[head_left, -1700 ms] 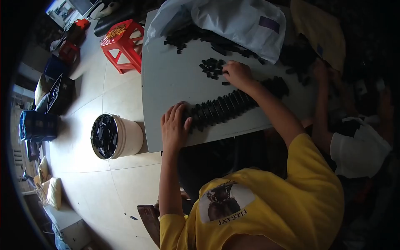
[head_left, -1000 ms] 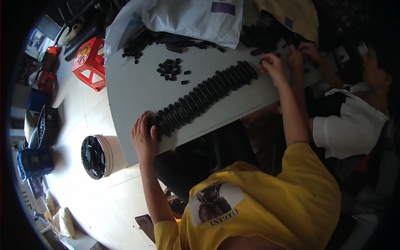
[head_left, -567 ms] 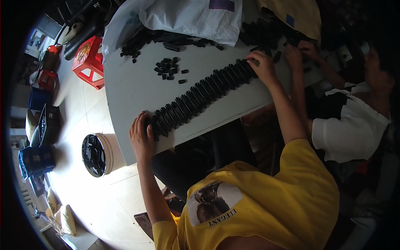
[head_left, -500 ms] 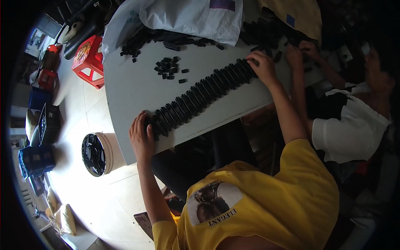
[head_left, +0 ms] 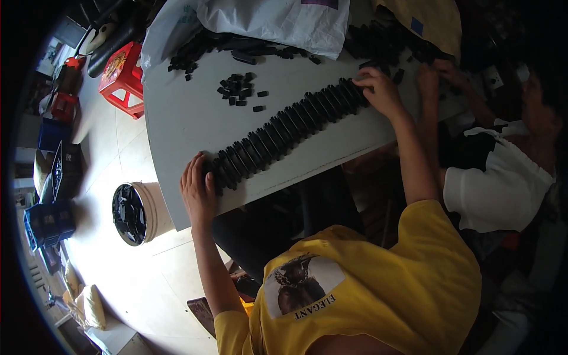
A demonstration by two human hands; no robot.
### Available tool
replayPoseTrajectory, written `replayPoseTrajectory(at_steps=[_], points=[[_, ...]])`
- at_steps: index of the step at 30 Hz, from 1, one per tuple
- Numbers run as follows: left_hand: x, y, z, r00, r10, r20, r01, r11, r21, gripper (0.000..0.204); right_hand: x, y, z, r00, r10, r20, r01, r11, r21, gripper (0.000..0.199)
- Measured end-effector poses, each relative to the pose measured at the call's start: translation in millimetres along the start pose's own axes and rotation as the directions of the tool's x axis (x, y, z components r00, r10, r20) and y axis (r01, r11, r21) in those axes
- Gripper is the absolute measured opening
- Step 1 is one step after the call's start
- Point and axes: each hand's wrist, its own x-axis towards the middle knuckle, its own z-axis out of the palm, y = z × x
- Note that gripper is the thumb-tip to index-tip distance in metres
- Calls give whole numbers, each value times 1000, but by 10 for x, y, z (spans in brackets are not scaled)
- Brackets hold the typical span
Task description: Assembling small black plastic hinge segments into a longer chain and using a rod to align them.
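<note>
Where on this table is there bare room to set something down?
The widest bare patch of the grey table lies between the small cluster of black pieces, your left hand and the row of black strips. Another runs between that row and the near edge. Black pieces crowd the white plastic bag and the co-worker's hands.

Small workshop by look: black parts (head_left: pixel 378 44) heaped on tabletop (head_left: pixel 183 118), bucket (head_left: pixel 158 210) full of black pieces (head_left: pixel 128 216), blue crate (head_left: pixel 53 223) on tiled floor (head_left: pixel 112 272).
</note>
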Motion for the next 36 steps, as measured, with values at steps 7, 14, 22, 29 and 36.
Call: replayPoseTrajectory(at_steps=[7,14,22,29,36], points=[[-34,-11,-34,1000,-21,3,21,1000,-18,37,118,-204,-74,990,3,138,37,958,-286,34],[-14,-20,-18,999,15,-41,-16,999,-46,37,440,-1148,508,952,-298,72,283,944,168,11],[-32,-72,18,997,29,-67,-33,998,-57,37,653,-1759,1082,926,-268,266,317,934,-163,11],[-26,-67,2,995,37,-88,-43,997,-68,37,624,-1766,938,909,-291,298,257,955,148,9],[-39,-73,1,994,35,-108,-43,996,-77,37,137,-2129,852,913,-378,155,324,900,290,9]])
